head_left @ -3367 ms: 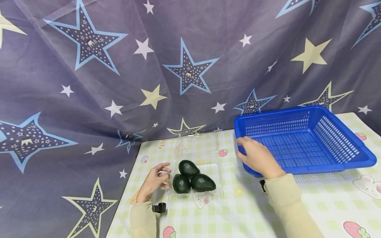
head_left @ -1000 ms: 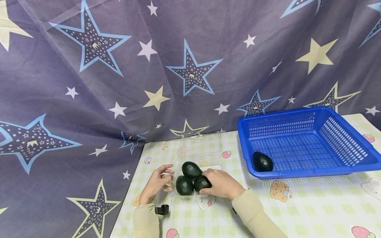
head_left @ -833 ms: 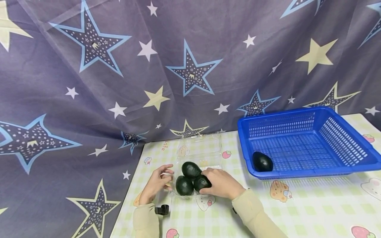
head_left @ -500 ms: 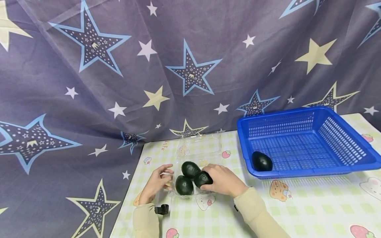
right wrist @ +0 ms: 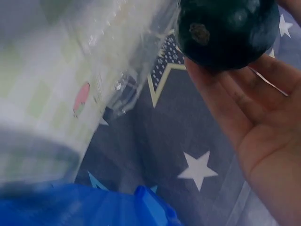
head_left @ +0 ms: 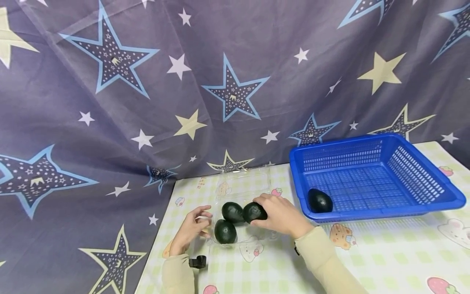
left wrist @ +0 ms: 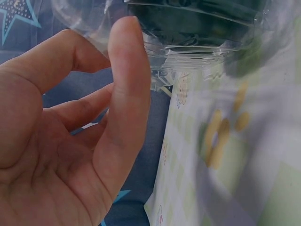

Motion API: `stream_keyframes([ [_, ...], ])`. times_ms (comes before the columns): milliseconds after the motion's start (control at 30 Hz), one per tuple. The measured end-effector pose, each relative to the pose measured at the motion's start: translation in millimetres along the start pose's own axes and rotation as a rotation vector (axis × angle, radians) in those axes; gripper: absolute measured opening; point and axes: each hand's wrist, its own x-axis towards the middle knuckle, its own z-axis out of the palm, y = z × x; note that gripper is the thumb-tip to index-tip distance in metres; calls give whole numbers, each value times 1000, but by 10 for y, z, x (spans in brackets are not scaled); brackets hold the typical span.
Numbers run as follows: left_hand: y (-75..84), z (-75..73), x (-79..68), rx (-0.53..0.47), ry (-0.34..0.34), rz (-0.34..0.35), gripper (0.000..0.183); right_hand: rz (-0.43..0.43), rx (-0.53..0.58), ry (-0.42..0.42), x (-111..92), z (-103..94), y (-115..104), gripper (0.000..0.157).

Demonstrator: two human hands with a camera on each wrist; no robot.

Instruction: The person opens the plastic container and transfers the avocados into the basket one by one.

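Observation:
My right hand [head_left: 282, 214] grips a dark green avocado [head_left: 254, 212] over the right part of the open clear plastic clamshell box [head_left: 253, 237]. In the right wrist view that avocado [right wrist: 225, 33] sits at the fingertips, its stem scar showing. Another avocado [head_left: 232, 212] and a third avocado [head_left: 225, 232] lie in the left part of the box. My left hand [head_left: 189, 230] is at the box's left edge with fingers curled. In the left wrist view, the left hand's fingers [left wrist: 127, 66] pinch the thin plastic rim, partly hidden behind one finger.
A blue plastic basket [head_left: 378, 214] stands to the right, with one avocado [head_left: 320, 201] in its front left corner. The box's clear lid [head_left: 246, 183] lies folded back toward the starry curtain [head_left: 235, 32]. A checked tablecloth [head_left: 286, 265] covers the table.
One avocado has come to lie in the blue basket. My right hand has since gripped another and moved it up and right from the box's front. The left hand has stayed at the box's edge.

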Motion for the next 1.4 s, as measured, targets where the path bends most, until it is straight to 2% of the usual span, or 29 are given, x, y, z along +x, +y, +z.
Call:
stream_keyframes([
  [300,-13,-5,-2,8,-4,3,59,18,-23,43,-33,-255,86,47],
  [500,-18,-3,2,20,2,6,59,34,-38,97,-71,-450,141,54],
  [767,3,9,-6,19,3,2,59,85,-15,131,-135,-654,316,54],
  [1167,11,5,-14,15,-2,2,60,149,-26,149,-252,-803,508,56],
  [1400,14,9,-14,21,2,7,59,200,-40,129,-317,-858,604,60],
])
